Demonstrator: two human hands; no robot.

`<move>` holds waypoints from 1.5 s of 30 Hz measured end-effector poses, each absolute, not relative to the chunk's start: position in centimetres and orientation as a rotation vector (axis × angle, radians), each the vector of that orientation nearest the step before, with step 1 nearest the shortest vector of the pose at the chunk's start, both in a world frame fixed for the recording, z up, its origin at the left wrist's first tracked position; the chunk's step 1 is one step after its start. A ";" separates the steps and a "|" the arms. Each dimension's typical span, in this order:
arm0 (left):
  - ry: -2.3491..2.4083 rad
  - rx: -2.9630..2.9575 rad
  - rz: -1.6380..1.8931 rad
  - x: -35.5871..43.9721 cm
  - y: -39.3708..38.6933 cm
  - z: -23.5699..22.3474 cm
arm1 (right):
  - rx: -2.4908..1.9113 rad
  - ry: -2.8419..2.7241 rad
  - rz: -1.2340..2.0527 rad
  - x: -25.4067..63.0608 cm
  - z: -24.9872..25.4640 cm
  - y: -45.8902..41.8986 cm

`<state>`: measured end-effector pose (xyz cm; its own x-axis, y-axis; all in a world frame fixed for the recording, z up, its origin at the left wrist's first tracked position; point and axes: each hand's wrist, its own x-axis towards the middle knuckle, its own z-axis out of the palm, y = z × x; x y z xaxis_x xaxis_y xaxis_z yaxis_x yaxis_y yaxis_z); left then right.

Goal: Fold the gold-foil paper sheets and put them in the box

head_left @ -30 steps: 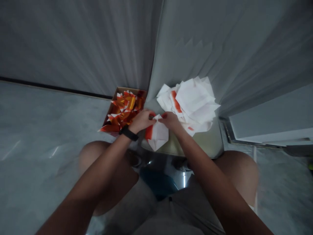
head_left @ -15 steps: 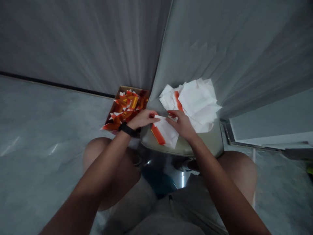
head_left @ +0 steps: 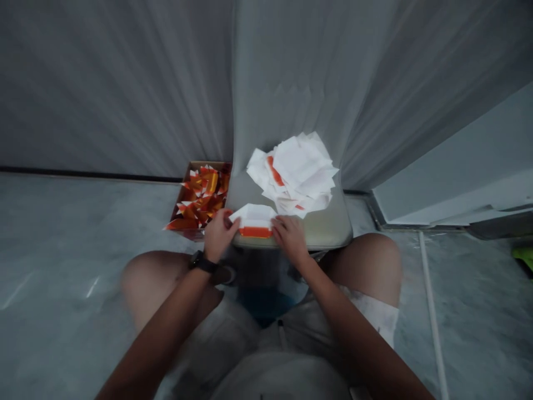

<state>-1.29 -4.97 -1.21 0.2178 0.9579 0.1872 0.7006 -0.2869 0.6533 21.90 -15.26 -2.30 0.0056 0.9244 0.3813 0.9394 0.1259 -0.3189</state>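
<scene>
Folded white-and-orange paper [head_left: 254, 220] lies on a padded seat [head_left: 328, 230], right between both hands.
Left hand [head_left: 219, 236] and right hand [head_left: 290, 240] are half-open, fingers at its ends — whether they grip it, I can't tell.

My left hand [head_left: 219, 236] sat just beyond my left knee [head_left: 152, 278], its fingers [head_left: 225, 218] curled forward and down, with the wrist [head_left: 200, 264] bent slightly back. My right hand [head_left: 290, 240] was farther right of that knee, level with the left hand and well apart from it, its fingers [head_left: 283, 223] spread and angled inward. Both palms faced down. My left forearm [head_left: 160, 328] rose from the lower edge of view across that knee, while my right forearm [head_left: 345, 316] slanted up and inward from well right of it.
</scene>
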 end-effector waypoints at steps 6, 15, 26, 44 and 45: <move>1.386 2.403 0.823 -1.8 -5.0 -1.5 | -1.719 -1.936 -0.058 21.9 -3.2 -14.8; 0.891 2.575 0.466 -4.9 -3.5 -0.6 | -1.559 -2.205 0.086 25.3 -2.6 -14.1; 0.828 2.564 0.453 -5.3 -1.4 -0.7 | -1.370 -2.462 0.046 27.7 -1.8 -13.7; 0.986 2.511 0.941 -1.6 -5.1 -2.8 | -1.820 -1.800 0.058 25.2 -1.8 -17.1; 1.022 2.500 0.961 -1.3 -4.9 -2.8 | -1.897 -1.760 0.045 24.8 -1.7 -16.5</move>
